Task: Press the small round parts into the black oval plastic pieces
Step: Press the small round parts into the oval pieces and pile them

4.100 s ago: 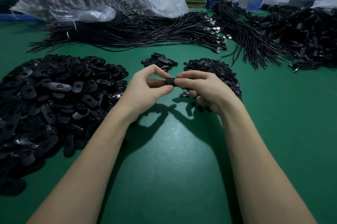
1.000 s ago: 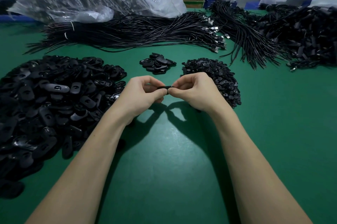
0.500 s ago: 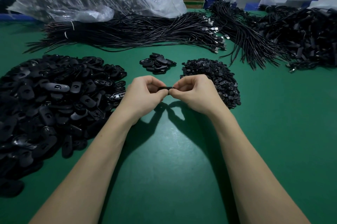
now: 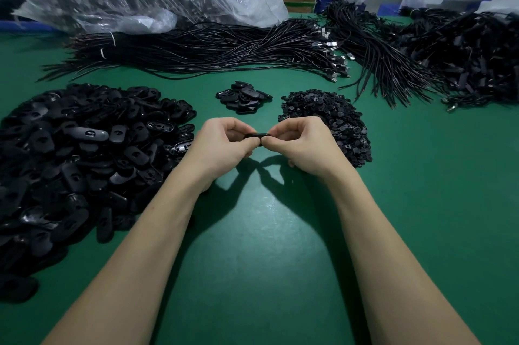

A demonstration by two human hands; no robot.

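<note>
— Where was there open room?

— Bare green tabletop [image 4: 266, 274] lay near and to the right; a big heap of black oval pieces [image 4: 84, 153] crowded the left edge, the small round parts [image 4: 328, 120] sat just right of the hands.

— And the hands?

— Left hand [image 4: 222, 148] and right hand [image 4: 303, 145] met above the tabletop, curled fingers pinching one black oval piece [image 4: 257, 135] between them, forearms converging.
</note>
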